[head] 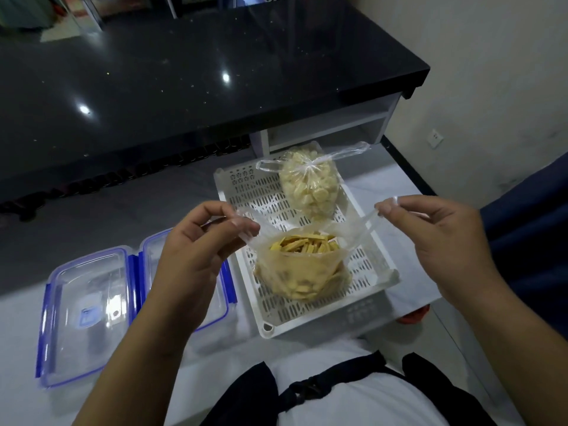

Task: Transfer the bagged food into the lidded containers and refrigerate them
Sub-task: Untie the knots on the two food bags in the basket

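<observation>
Pale low table below a black speckled counter: left hand and right hand each pinch a handle of the thin clear plastic bag of yellow strips, spread open in the white perforated basket — probably light, limp, slippery; grip handles.

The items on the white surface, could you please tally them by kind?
Food bags: 2, open bag of yellow strips, tied bag of pale pieces
Lidded containers: 2, and
White baskets: 1
Total: 5
</observation>
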A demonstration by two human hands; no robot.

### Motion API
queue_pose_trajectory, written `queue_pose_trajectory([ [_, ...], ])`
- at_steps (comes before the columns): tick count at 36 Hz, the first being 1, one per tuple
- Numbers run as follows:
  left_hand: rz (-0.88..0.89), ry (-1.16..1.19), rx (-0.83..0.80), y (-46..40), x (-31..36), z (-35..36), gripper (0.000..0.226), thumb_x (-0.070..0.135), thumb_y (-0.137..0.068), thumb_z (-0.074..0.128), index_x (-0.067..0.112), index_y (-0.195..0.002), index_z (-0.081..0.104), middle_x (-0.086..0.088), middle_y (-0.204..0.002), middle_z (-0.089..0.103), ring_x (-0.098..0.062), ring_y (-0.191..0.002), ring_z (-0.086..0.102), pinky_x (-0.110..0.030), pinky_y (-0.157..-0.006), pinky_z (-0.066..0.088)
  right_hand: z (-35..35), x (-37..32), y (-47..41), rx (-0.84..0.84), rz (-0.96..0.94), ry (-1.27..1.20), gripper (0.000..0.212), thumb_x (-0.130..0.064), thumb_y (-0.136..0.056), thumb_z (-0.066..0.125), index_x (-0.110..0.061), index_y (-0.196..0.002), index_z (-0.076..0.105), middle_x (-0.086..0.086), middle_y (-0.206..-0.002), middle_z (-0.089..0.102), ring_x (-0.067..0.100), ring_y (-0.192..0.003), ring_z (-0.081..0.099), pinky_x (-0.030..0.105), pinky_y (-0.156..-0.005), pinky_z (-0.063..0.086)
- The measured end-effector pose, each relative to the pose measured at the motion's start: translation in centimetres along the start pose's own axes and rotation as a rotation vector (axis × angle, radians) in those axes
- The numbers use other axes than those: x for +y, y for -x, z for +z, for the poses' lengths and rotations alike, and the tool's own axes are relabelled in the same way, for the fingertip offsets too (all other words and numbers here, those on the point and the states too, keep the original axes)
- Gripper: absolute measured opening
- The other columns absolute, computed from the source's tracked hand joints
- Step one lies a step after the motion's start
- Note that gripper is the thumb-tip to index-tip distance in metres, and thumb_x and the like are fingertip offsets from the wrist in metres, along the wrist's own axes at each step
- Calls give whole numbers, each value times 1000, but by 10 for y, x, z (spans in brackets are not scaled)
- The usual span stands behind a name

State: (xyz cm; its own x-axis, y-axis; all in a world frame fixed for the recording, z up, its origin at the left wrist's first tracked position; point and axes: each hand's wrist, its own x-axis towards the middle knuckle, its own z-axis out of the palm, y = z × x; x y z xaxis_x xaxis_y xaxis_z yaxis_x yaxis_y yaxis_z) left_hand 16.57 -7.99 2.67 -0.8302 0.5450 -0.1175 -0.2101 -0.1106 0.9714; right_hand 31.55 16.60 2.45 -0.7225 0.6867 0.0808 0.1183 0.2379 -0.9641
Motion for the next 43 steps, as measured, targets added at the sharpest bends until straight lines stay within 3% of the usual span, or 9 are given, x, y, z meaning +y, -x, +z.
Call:
queue_pose_trajectory([
  [6, 77, 7, -78, 6, 17, 0, 42, 22, -74, 77, 32, -114, 68, -12, -92, 77, -25, -90, 73, -30, -85, 58, 3, -12, -6, -1, 30, -147, 15, -10, -90, 70, -20, -84, 79, 3, -81, 76, 11, -83, 72, 18, -79, 54],
  [13, 126, -21, -176, 15, 28, 14, 52, 23, -74, 75, 33, -124, 65, -12, -114, 74, -31, -101, 73, -34, -84, 59, 5, -27, -27, -50, 269, -346, 10, -10, -88, 69, -16, -89, 77, 1, -82, 75, 12, -86, 71, 37, -94, 53],
  [23, 105, -90, -267, 44, 6, 22, 53, 13, -82, 76, 28, -131, 60, -10, -124, 70, -32, -98, 74, -36, -86, 60, -8, -35, -6, -115, 77, -214, 17, -8, -82, 73, -23, -79, 81, 5, -83, 76, 12, -75, 68, 22, -75, 56],
  [25, 89, -110, -297, 51, -3, 22, 47, 11, -85, 73, 26, -128, 62, -9, -127, 69, -33, -95, 74, -38, -87, 60, -15, -27, 10, -172, 134, -206, 10, -16, -75, 75, -22, -79, 81, 6, -86, 76, 17, -76, 69, 22, -71, 57],
  [30, 104, -133, -300, 57, -11, 22, 42, 19, -85, 67, 26, -127, 64, -11, -128, 67, -33, -100, 73, -42, -88, 59, -24, -17, 36, -204, 137, -58, 30, -41, -67, 75, -27, -93, 81, 1, -95, 78, 15, -92, 72, 22, -78, 55],
  [34, 192, -308, -287, 49, -4, 14, 40, 31, -87, 65, 36, -127, 63, 1, -130, 67, -27, -115, 68, -35, -95, 56, -22, -18, 29, -125, 34, 91, 31, -51, -84, 70, -40, -113, 72, -19, -117, 69, -1, -113, 61, 18, -87, 46],
  [37, 238, -581, -216, 36, -1, -1, 45, 55, -87, 59, 52, -132, 55, 23, -132, 63, -7, -122, 62, -30, -98, 53, -24, -17, 17, -161, -12, 228, 45, -63, -85, 55, -50, -127, 59, -37, -134, 53, -14, -128, 43, 18, -101, 36],
  [40, 225, -915, -192, 18, 1, -13, 51, 79, -83, 42, 76, -132, 28, 54, -138, 30, 18, -131, 35, -26, -101, 40, -24, -12, 6, -214, -32, 373, 65, -77, -79, 45, -52, -139, 48, -26, -155, 32, -21, -134, 24, 19, -107, 24],
  [43, 159, -1090, -219, -3, -4, -22, 55, 79, -85, 36, 77, -135, 11, 30, -161, 12, -4, -151, 11, -43, -118, 24, -22, -8, -4, -279, -5, 414, 67, -82, -78, 40, -57, -141, 43, -28, -156, 26, -25, -133, 19, 20, -111, 21],
])
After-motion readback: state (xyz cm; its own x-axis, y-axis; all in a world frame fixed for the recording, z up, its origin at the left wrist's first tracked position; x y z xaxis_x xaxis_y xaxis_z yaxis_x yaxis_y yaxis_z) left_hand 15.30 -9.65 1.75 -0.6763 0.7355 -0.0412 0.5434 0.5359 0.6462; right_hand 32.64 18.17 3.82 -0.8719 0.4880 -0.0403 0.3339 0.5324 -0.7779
